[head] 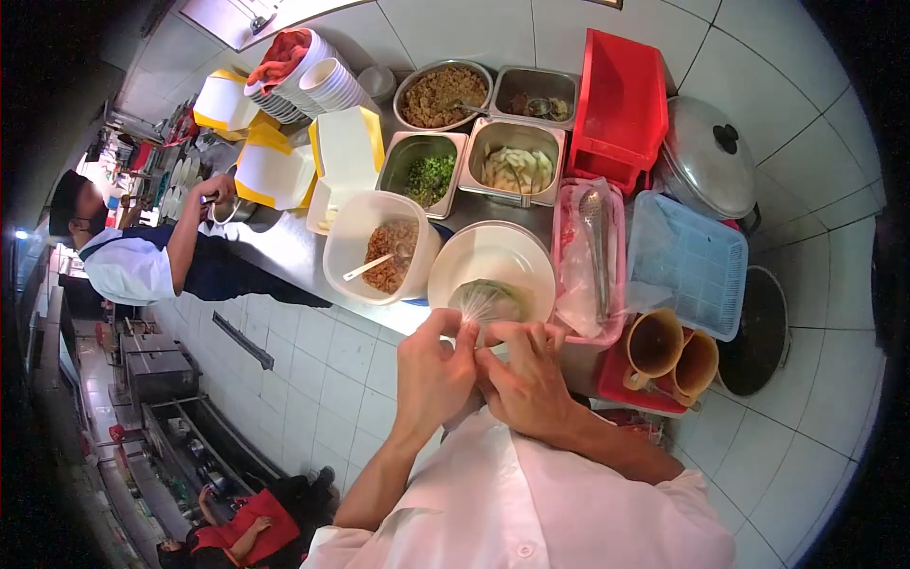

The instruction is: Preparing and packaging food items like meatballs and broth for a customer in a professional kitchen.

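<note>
My left hand [439, 363] pinches the gathered neck of a clear plastic bag [490, 300] with green and pale contents. Close beside it, my right hand [522, 366] has its fingers bent at the bag's twisted top; what it grips is partly hidden. The bag hangs over a white round plate [455, 249]. Left of the plate stands a translucent plastic tub [341, 242] holding brown minced food and a white spoon [367, 267]. Steel pans of chopped green herbs [429, 179] and pale sliced vegetable [517, 171] sit beyond.
On the right are a pink basket [620, 284] with metal tongs [594, 249], a blue basket [686, 263], brown mugs [654, 343] and a lidded pot [704, 156]. Open food boxes [345, 149] and stacked cups [334, 82] stand left. A co-worker [135, 263] is at the counter's far left; another person [249, 526] is lower left.
</note>
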`<act>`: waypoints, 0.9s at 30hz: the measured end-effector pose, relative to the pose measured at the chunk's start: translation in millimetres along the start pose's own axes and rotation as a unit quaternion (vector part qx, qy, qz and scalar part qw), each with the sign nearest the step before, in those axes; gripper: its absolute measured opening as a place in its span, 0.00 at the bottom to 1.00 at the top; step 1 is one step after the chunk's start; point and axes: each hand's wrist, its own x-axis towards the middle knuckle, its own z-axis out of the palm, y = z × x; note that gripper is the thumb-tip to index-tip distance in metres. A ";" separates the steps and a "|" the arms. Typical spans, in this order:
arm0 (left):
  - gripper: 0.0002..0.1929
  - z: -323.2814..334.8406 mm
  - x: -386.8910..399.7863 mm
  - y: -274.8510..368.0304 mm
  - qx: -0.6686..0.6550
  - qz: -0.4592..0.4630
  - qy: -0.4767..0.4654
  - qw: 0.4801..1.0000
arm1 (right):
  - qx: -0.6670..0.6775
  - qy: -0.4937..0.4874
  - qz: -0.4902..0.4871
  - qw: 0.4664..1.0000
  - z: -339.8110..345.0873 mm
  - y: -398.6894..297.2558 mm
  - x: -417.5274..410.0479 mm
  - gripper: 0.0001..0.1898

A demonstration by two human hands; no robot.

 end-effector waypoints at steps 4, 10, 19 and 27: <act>0.10 0.2 2.5 -15.8 -0.063 -0.036 -0.023 0.997 | 0.012 -0.023 0.013 1.000 -3.9 2.2 -4.3 0.08; 0.09 -8.7 2.1 -23.7 -0.240 -0.083 -0.153 0.955 | 0.003 -0.049 -0.009 0.999 -7.5 -4.3 -9.0 0.06; 0.08 -3.7 -10.9 -27.8 0.041 0.083 -0.055 0.994 | 0.063 -0.032 0.019 0.997 -11.7 11.8 -7.6 0.08; 0.11 10.7 -0.6 -32.3 0.129 0.270 0.050 0.953 | 0.003 0.009 -0.013 1.000 -4.8 29.1 9.7 0.07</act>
